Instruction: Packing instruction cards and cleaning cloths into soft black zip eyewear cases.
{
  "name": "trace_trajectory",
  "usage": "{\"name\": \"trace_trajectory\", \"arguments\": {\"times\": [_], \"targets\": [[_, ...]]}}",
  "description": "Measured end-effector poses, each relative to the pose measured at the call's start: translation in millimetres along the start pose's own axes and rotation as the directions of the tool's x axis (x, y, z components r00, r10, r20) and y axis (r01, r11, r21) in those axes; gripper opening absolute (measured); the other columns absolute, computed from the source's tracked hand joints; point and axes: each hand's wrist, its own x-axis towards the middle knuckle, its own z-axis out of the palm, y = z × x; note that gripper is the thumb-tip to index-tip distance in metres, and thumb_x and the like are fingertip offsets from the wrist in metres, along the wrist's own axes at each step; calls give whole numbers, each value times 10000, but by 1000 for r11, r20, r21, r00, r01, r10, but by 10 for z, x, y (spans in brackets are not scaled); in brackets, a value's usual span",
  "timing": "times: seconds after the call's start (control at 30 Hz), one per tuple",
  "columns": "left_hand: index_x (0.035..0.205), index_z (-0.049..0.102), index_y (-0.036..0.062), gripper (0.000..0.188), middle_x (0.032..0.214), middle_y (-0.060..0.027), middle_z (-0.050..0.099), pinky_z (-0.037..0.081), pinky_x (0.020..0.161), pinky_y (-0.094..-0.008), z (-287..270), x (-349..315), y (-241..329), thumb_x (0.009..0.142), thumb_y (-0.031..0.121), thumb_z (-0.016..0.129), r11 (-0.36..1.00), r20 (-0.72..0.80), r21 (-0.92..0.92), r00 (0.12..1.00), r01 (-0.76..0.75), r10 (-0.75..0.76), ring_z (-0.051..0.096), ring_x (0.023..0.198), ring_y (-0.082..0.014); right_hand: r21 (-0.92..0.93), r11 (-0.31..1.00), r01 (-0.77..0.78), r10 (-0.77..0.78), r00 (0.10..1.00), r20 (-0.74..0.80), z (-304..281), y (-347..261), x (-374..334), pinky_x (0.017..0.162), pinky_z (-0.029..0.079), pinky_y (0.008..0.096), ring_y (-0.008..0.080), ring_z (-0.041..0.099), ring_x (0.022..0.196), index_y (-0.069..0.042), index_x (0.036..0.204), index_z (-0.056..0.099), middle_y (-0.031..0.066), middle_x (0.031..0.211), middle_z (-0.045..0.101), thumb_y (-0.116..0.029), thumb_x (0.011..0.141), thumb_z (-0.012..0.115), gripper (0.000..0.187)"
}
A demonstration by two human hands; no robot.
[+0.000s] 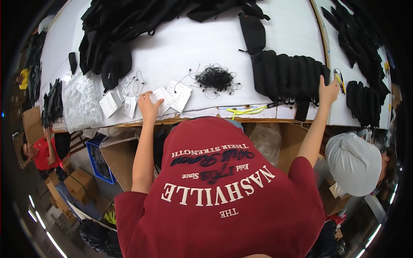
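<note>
My left hand (149, 107) lies on the white table with thumb and fingers apart, at the edge of some white printed cards (181, 95). A folded white leaflet (110, 103) is just left of it. On the right, my right hand (328, 92) rests against the end of a packed row of black soft fabric pouches (288, 77), its fingers apart. Near its fingertips lies a small yellow-handled cutting tool (340, 81). Between my hands sits a tangled heap of thin black cords (214, 79).
Black fabric pieces (124, 26) pile up at the far left, beside a heap of clear plastic bags (81, 101). A yellow cord (246, 112) lies along the table's near edge. More black pouches (363, 103) stand at right. A person in a grey cap (353, 164) is close on my right.
</note>
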Motion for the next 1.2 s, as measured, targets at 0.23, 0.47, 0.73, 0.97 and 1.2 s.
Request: {"name": "trace_trajectory", "arguments": {"times": [0.23, 0.47, 0.73, 0.97, 1.2], "targets": [[874, 557, 6, 348, 868, -103, 602, 429, 733, -358, -187, 142, -8, 725, 256, 747, 971, -3, -222, 996, 91, -94, 552, 814, -319, 803, 546, 238, -674, 695, 251, 2, -2485, -1938, 720, 463, 391, 282, 582, 795, -121, 804, 683, 103, 812, 620, -277, 743, 672, 168], [997, 610, -46, 259, 863, -49, 644, 440, 708, -243, -420, 164, -255, 825, 141, 661, 690, -10, -682, 940, 242, -340, 579, 798, -119, 563, 691, 454, -666, 703, 251, 418, -3306, -2425, 797, 432, 391, 301, 554, 894, -6, 788, 642, 137, 866, 621, -234, 740, 646, 233], [1145, 513, 40, 402, 1028, -92, 604, 446, 767, -260, -866, -2, 126, 769, -1, 649, 93, 327, -930, 915, 357, -238, 578, 875, -144, 458, 588, 667, -805, 539, 247, 381, -3404, -2223, 702, 455, 385, 293, 567, 766, -52, 737, 653, 116, 755, 635, -175, 724, 641, 124], [1090, 588, 25, 303, 920, -96, 654, 457, 684, -223, -1031, 13, 216, 796, 47, 660, 156, 293, -941, 953, 302, -77, 596, 803, -114, 913, 395, 103, -706, 670, 229, -756, -3283, -2108, 565, 449, 271, 161, 586, 654, -19, 720, 603, 103, 701, 640, -189, 776, 652, 186], [876, 679, -24, 210, 881, -80, 678, 488, 768, -233, -1260, 124, 566, 770, -110, 520, 187, 200, -968, 962, 166, 186, 629, 844, -132, 885, 99, -455, -873, 387, 296, -1594, -3220, -2287, 520, 312, 156, 10, 431, 574, -45, 870, 619, -46, 654, 528, -132, 836, 644, 97]]}}
